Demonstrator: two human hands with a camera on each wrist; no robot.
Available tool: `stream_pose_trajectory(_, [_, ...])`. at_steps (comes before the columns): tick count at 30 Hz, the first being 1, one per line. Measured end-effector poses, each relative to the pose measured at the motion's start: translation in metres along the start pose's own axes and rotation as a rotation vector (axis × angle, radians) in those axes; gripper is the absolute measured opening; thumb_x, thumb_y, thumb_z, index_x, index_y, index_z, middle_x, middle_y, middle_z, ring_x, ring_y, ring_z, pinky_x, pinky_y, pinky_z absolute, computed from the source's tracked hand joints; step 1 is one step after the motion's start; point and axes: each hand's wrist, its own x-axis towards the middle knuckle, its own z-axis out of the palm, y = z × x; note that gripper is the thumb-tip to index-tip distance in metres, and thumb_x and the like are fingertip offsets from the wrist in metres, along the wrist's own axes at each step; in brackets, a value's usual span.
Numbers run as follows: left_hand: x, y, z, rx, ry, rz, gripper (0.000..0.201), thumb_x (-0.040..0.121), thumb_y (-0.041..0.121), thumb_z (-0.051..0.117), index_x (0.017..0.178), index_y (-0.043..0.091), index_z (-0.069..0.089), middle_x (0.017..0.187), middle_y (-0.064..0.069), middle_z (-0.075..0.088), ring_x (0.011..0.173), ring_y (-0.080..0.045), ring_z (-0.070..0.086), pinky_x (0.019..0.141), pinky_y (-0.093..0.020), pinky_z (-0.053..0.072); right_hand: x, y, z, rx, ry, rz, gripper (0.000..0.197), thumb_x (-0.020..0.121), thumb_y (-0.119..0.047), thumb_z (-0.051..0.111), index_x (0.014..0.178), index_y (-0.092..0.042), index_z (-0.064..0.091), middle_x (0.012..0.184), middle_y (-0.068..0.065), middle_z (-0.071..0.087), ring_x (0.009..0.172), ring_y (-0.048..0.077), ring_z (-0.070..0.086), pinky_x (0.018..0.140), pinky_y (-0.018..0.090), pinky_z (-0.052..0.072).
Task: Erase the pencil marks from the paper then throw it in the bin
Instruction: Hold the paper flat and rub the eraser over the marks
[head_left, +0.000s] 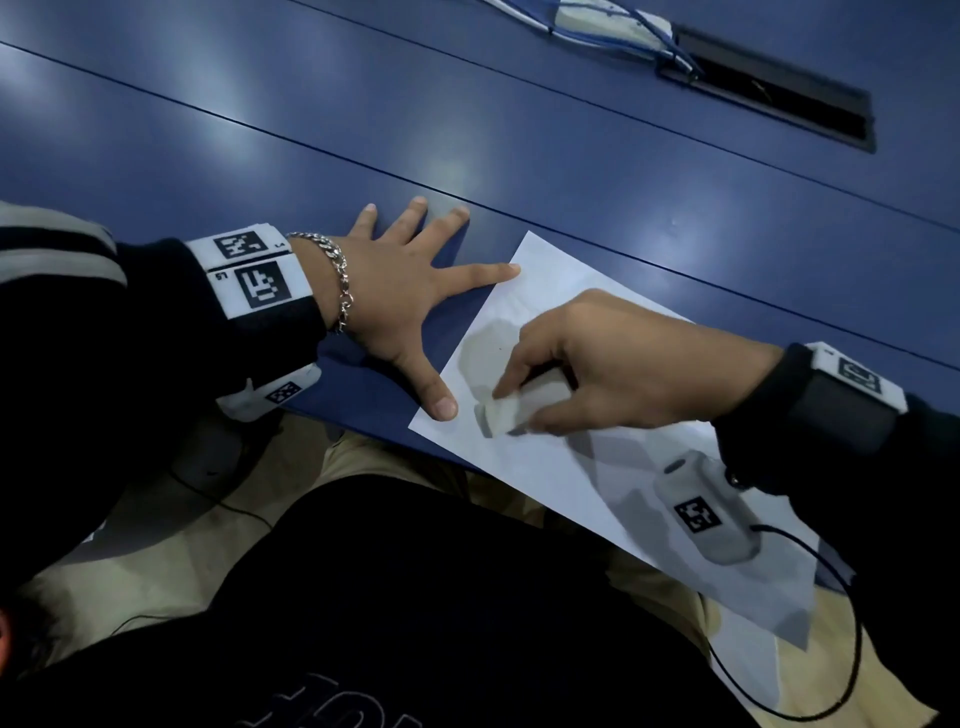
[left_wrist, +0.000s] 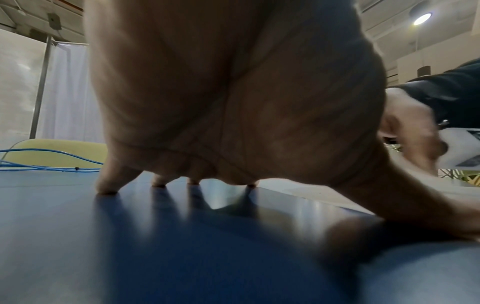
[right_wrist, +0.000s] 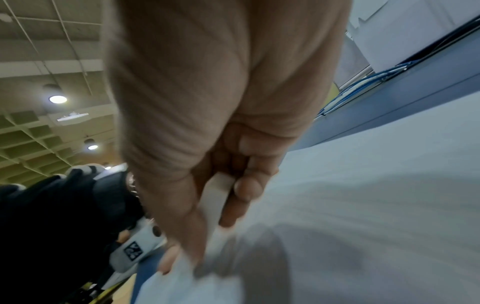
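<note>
A white sheet of paper (head_left: 550, 467) lies on the blue table (head_left: 467, 130), its near part hanging over the table's front edge. My left hand (head_left: 410, 291) is spread flat, index fingertip and thumb pressing the paper's left corners, the other fingers on the table. My right hand (head_left: 587, 374) pinches a white eraser (head_left: 506, 410) and holds its end down on the paper near the left edge. In the right wrist view the eraser (right_wrist: 221, 191) sits between thumb and fingers over the paper (right_wrist: 376, 205). No pencil marks are readable. No bin is in view.
A black cable slot (head_left: 779, 88) with blue and white cables (head_left: 613, 31) lies at the table's far right. Blue cables (left_wrist: 46, 162) and a yellow chair back (left_wrist: 52, 152) stand beyond the left hand. My lap is below the table edge.
</note>
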Motion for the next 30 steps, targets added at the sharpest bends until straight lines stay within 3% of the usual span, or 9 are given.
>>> stream_pose_trajectory(5, [-0.002, 0.001, -0.001, -0.017, 0.002, -0.015, 0.141, 0.023, 0.109, 0.057, 0.116, 0.078, -0.044, 0.167, 0.001, -0.036, 0.155, -0.038, -0.028, 0.121, -0.073, 0.001, 0.019, 0.010, 0.000, -0.120, 0.305, 0.030, 0.031, 0.081, -0.042, 0.076, 0.108, -0.025, 0.077, 0.101, -0.014, 0.072, 0.091, 0.007, 0.064, 0.077, 0.007, 0.034])
stream_pose_trajectory(8, [-0.002, 0.000, -0.001, 0.003, 0.010, -0.004, 0.145, 0.023, 0.110, 0.054, 0.128, 0.076, -0.040, 0.167, -0.001, -0.035, 0.155, -0.039, -0.027, 0.120, -0.074, 0.001, 0.014, 0.003, -0.001, -0.109, 0.188, -0.004, 0.033, 0.081, -0.052, 0.070, 0.105, -0.030, 0.076, 0.098, -0.017, 0.071, 0.087, 0.002, 0.062, 0.077, 0.012, 0.039])
stream_pose_trajectory(10, [-0.002, 0.000, -0.001, 0.011, 0.018, 0.005, 0.146, 0.023, 0.111, 0.052, 0.133, 0.075, -0.037, 0.167, -0.002, -0.035, 0.155, -0.040, -0.027, 0.120, -0.075, 0.001, 0.016, 0.001, -0.006, -0.090, 0.098, -0.003, 0.034, 0.081, -0.056, 0.070, 0.106, -0.035, 0.076, 0.097, -0.020, 0.071, 0.087, -0.001, 0.061, 0.077, 0.008, 0.038])
stream_pose_trajectory(15, [-0.002, 0.001, -0.001, -0.005, 0.009, -0.012, 0.137, 0.020, 0.111, 0.052, 0.109, 0.078, -0.046, 0.166, 0.001, -0.037, 0.155, -0.039, -0.026, 0.121, -0.073, 0.001, 0.028, 0.011, -0.006, -0.148, 0.274, 0.029, 0.031, 0.081, -0.043, 0.072, 0.107, -0.028, 0.077, 0.100, -0.012, 0.074, 0.091, 0.010, 0.066, 0.073, 0.012, 0.036])
stream_pose_trajectory(19, [-0.004, 0.000, -0.001, -0.004, 0.011, 0.000, 0.147, 0.023, 0.111, 0.054, 0.134, 0.074, -0.036, 0.167, -0.001, -0.035, 0.155, -0.039, -0.027, 0.120, -0.074, 0.001, 0.005, 0.006, -0.008, -0.087, 0.073, -0.005, 0.030, 0.083, -0.054, 0.073, 0.107, -0.037, 0.075, 0.093, -0.025, 0.069, 0.082, -0.010, 0.058, 0.074, 0.005, 0.036])
stream_pose_trajectory(21, [-0.003, 0.000, -0.001, 0.003, 0.015, 0.004, 0.149, 0.024, 0.111, 0.054, 0.139, 0.072, -0.033, 0.168, -0.002, -0.034, 0.155, -0.040, -0.026, 0.120, -0.075, 0.001, -0.012, 0.014, -0.014, -0.052, 0.109, 0.052, 0.030, 0.084, -0.054, 0.075, 0.109, -0.037, 0.074, 0.095, -0.028, 0.067, 0.083, -0.016, 0.056, 0.077, 0.004, 0.037])
stream_pose_trajectory(25, [-0.006, 0.000, -0.003, -0.026, 0.009, 0.038, 0.143, 0.031, 0.110, 0.053, 0.143, 0.071, -0.026, 0.169, -0.001, -0.029, 0.155, -0.042, -0.024, 0.119, -0.077, 0.000, -0.039, 0.034, -0.014, -0.063, 0.256, 0.248, 0.027, 0.082, -0.043, 0.077, 0.108, -0.039, 0.073, 0.093, -0.030, 0.063, 0.087, -0.006, 0.057, 0.076, 0.008, 0.039])
stream_pose_trajectory(28, [-0.004, 0.001, -0.005, -0.103, 0.079, 0.127, 0.126, 0.043, 0.108, 0.053, 0.150, 0.064, 0.003, 0.171, -0.001, -0.006, 0.159, -0.031, -0.011, 0.122, -0.071, 0.002, -0.047, 0.034, -0.004, -0.047, 0.218, 0.249, 0.027, 0.083, -0.034, 0.079, 0.108, -0.039, 0.073, 0.104, -0.023, 0.062, 0.089, -0.010, 0.053, 0.075, 0.006, 0.035])
stream_pose_trajectory(30, [-0.003, 0.002, -0.003, -0.055, 0.137, 0.159, 0.123, 0.050, 0.106, 0.054, 0.153, 0.056, 0.009, 0.169, -0.003, 0.002, 0.159, -0.027, -0.004, 0.124, -0.067, 0.007, -0.050, 0.031, -0.002, -0.042, 0.183, 0.238, 0.026, 0.084, -0.034, 0.078, 0.109, -0.038, 0.072, 0.103, -0.023, 0.062, 0.090, -0.012, 0.053, 0.074, 0.006, 0.036])
